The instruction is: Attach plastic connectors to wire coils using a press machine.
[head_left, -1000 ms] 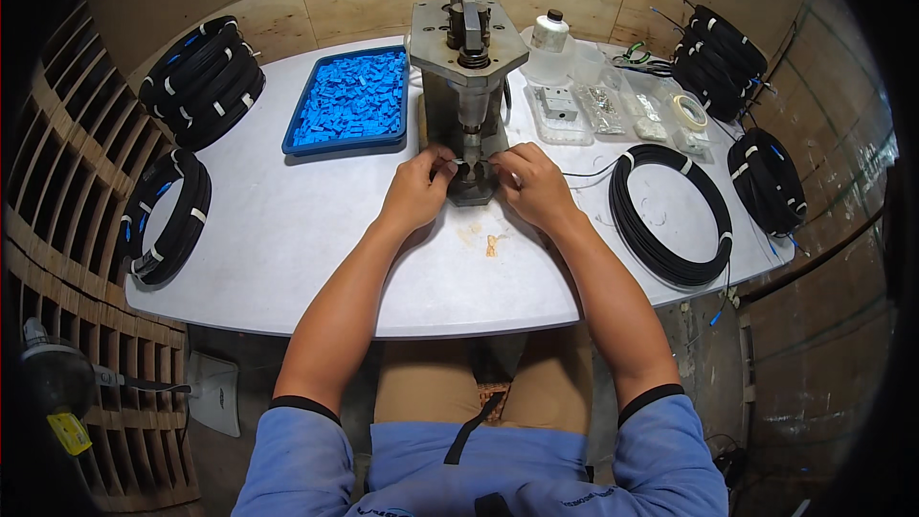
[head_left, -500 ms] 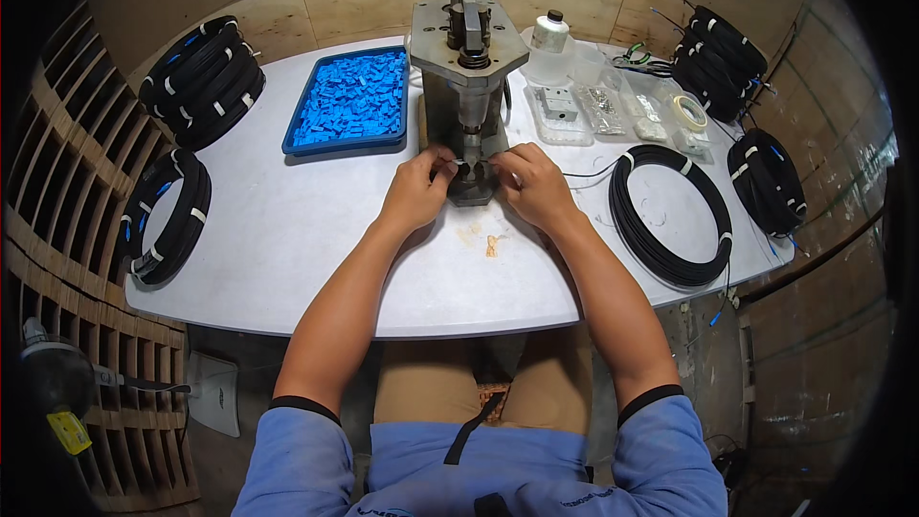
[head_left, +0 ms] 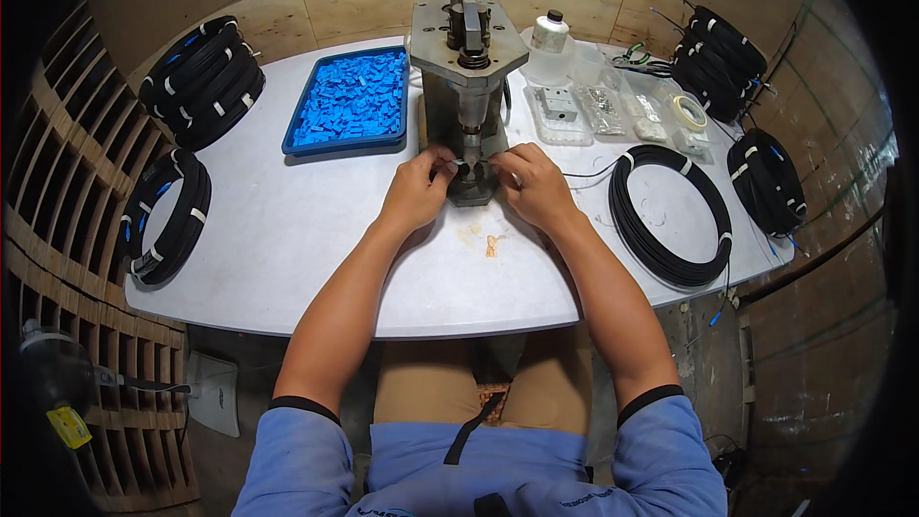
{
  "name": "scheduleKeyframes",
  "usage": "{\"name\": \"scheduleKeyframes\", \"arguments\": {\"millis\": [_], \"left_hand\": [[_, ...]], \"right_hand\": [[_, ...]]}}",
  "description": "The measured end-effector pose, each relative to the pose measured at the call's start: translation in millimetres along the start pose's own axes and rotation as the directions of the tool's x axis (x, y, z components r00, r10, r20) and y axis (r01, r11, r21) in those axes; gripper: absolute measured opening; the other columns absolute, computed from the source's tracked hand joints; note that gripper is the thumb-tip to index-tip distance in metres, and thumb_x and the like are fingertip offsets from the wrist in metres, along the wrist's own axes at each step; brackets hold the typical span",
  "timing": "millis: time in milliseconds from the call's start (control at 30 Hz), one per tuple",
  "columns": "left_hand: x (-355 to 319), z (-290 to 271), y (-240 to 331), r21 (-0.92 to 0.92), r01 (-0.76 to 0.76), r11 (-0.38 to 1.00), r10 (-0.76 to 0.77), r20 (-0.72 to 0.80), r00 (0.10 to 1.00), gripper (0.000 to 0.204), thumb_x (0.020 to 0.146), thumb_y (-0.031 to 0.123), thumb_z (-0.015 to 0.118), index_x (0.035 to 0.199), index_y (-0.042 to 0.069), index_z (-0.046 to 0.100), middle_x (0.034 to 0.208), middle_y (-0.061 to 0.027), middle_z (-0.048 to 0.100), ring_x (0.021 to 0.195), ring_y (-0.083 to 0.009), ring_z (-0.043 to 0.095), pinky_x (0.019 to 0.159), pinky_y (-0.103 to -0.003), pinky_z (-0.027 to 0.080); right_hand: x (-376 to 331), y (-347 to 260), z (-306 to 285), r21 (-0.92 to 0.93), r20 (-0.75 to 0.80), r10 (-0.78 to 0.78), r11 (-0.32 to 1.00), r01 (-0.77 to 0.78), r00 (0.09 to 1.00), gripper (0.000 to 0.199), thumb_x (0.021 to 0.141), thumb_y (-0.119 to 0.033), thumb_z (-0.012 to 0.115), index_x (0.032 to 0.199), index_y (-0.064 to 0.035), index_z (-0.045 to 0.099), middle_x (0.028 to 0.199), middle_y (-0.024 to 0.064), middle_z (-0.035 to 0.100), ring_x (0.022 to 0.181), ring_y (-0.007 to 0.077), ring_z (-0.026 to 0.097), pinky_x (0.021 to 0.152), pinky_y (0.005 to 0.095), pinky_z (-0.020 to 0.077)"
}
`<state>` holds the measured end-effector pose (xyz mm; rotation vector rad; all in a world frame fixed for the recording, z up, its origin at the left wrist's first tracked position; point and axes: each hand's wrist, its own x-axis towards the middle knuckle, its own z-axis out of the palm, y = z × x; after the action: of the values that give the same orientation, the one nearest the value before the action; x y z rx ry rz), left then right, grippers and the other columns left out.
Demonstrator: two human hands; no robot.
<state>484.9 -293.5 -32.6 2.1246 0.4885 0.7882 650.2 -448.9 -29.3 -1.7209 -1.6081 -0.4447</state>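
A grey metal bench press (head_left: 471, 67) stands at the table's back middle, its ram lowered onto the small die at its base. My left hand (head_left: 419, 190) is at the left side of the die, thumb and finger pinched together on something too small to make out. On the opposite side, my right hand (head_left: 532, 186) is closed in a pinch, fingertips close to the die. A thin black cable (head_left: 592, 174) runs from a coil (head_left: 627, 220) on the right up to my right hand. The part between the fingertips is mostly hidden by fingers and press.
A dark blue tray (head_left: 287, 140) full of small blue pieces lies left of the press. Coils of black cable (head_left: 201, 81) are stacked on both sides. A white bottle (head_left: 549, 33), clear plastic containers (head_left: 565, 129) and a tape roll (head_left: 688, 113) stand behind on the right.
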Motion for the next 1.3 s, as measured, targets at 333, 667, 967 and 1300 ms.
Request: {"name": "scheduleKeyframes", "arguments": {"millis": [333,667,967,1300], "left_hand": [[0.4,0.8,-1.1,-0.021,0.004,1.0,-0.004,0.001,1.0,0.018,0.096,0.014,0.064,0.109,0.001,0.068,0.095,-0.0193,0.075,0.087,-0.0308,0.073,0.08,-0.039,0.055],[0.6,0.5,-1.7,-0.027,0.014,1.0,-0.013,0.012,1.0,0.019,0.095,0.013,0.063,0.108,0.001,0.068,0.095,-0.019,0.075,0.088,-0.0305,0.073,0.081,-0.038,0.055],[0.8,0.3,-1.3,-0.019,0.02,1.0,-0.02,0.013,1.0,0.018,0.095,0.013,0.063,0.108,0.001,0.068,0.095,-0.0189,0.075,0.088,-0.0309,0.073,0.081,-0.038,0.055],[0.2,0.3,-0.5,-0.023,0.001,1.0,-0.001,0.003,1.0,0.018,0.095,0.011,0.063,0.108,0.0,0.067,0.095,-0.0187,0.075,0.088,-0.0306,0.074,0.081,-0.038,0.056]], "right_hand": [[0.0,0.0,-0.3,-0.004,0.008,0.001,1.0,-0.001,1.0,0.027,0.078,0.001,0.071,0.104,-0.0077,0.073,0.095,0.0084,0.068,0.093,0.0296,0.066,0.081,0.0388,0.0555],[0.1,-1.0,-1.4,0.002,0.009,0.004,1.0,-0.004,1.0,0.027,0.078,0.001,0.071,0.104,-0.0075,0.072,0.095,0.0088,0.068,0.092,0.03,0.066,0.079,0.039,0.0557],[-0.1,-1.0,-1.2,0.004,0.013,0.008,1.0,-0.008,1.0,0.028,0.079,0.001,0.07,0.105,-0.0076,0.072,0.096,0.0093,0.068,0.093,0.0305,0.066,0.08,0.0394,0.0558],[0.7,-3.4,-3.2,0.005,0.027,0.017,1.0,-0.017,1.0,0.026,0.08,0.0,0.071,0.106,-0.0079,0.072,0.096,0.0102,0.067,0.09,0.0316,0.067,0.078,0.0403,0.0559]]}}
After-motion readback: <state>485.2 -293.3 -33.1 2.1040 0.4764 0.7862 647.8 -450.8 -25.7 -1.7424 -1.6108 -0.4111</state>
